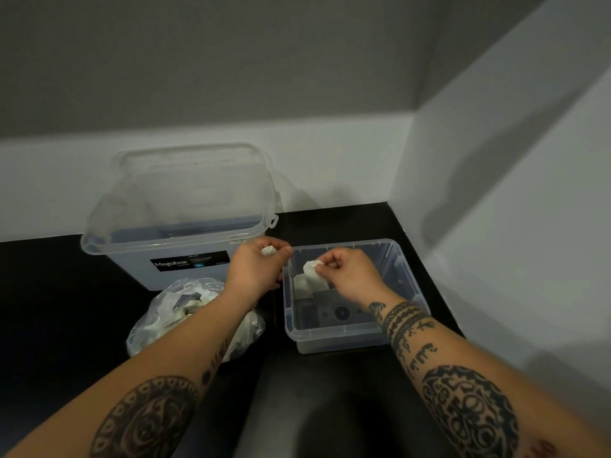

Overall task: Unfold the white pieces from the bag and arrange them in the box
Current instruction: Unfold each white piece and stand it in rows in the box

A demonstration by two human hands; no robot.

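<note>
Big tub (165, 279) label reads "Megabox"; left hand (256, 271) pinches small white piece (268, 250), right hand (352, 276) pinches second white piece (312, 267) over small box (334, 345).

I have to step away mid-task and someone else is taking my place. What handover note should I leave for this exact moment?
Left hand: pinches a small white piece at the small clear box's far left rim.
Right hand: pinches a second white piece inside the box, near its far left corner.
The plastic bag, more white pieces inside, lies left of the box, before the Megabox bin.
Done: at most a piece or two are in the box.
Left: unfold the held pieces, arrange them, then empty the bag.
</note>
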